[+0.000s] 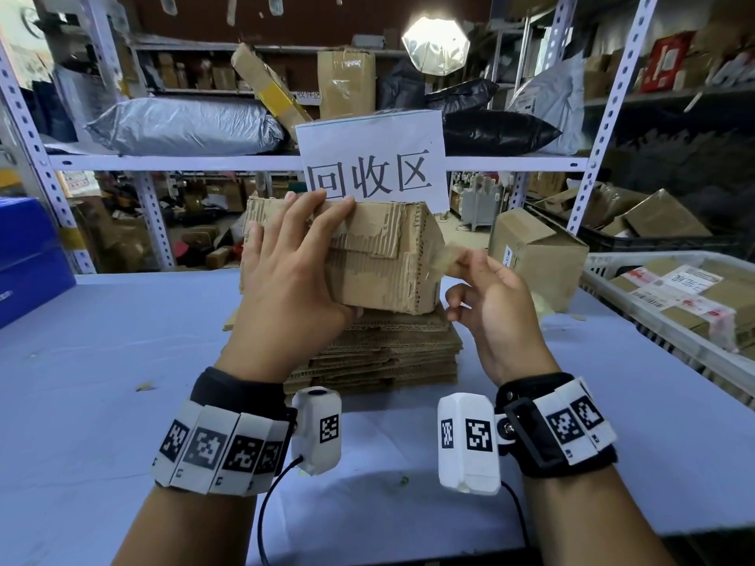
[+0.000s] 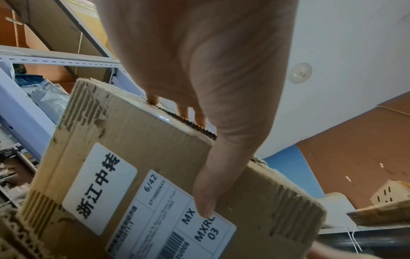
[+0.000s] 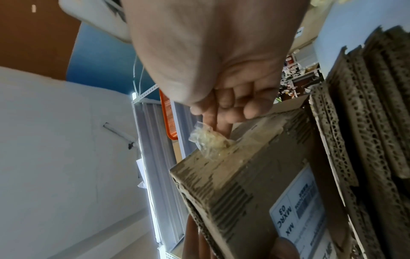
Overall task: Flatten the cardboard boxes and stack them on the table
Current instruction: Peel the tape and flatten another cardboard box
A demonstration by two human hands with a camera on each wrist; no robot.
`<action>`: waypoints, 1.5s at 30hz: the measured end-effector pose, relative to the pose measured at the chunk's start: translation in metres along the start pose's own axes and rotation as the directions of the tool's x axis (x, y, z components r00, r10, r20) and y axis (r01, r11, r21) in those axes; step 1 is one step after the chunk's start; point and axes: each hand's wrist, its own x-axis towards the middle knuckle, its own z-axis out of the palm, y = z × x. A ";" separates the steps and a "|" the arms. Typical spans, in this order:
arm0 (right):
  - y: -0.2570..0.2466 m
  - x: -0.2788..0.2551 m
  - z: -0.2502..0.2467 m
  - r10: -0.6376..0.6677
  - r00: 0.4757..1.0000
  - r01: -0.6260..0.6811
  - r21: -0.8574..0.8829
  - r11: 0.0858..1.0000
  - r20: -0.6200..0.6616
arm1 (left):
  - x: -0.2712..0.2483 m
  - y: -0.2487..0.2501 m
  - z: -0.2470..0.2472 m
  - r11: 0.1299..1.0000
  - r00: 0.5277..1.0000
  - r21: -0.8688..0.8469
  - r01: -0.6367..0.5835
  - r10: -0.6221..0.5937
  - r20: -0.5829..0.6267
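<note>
Left hand [image 1: 286,279] grips box [image 1: 388,263]; right hand [image 1: 494,304] pinches tape [image 1: 443,259].

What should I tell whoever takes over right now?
Left hand grips the small cardboard box, still assembled, held above the stack of flattened cardboard on the table.
Right hand pinches a strip of clear tape peeling off the box's right end.
Done: several boxes flattened and stacked.
Left: finish stripping the tape, flatten this box, add it to the stack. Another box stands at the table's right rear; the basket beside it holds parcels.
</note>
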 end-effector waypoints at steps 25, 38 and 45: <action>-0.011 0.007 0.006 -0.194 0.977 0.175 -0.189 0.966 -0.084 | 0.010 0.007 0.007 0.999 0.998 -0.051 -0.002 -0.001 -0.059; -0.012 0.014 -0.005 -0.144 0.984 0.128 -0.140 0.982 -0.109 | 0.007 0.011 0.012 1.000 0.998 -0.019 -0.017 0.016 -0.054; -0.008 0.008 -0.007 -0.230 0.973 0.220 -0.186 0.958 -0.035 | 0.007 0.011 0.016 1.000 0.997 -0.003 -0.008 0.007 -0.076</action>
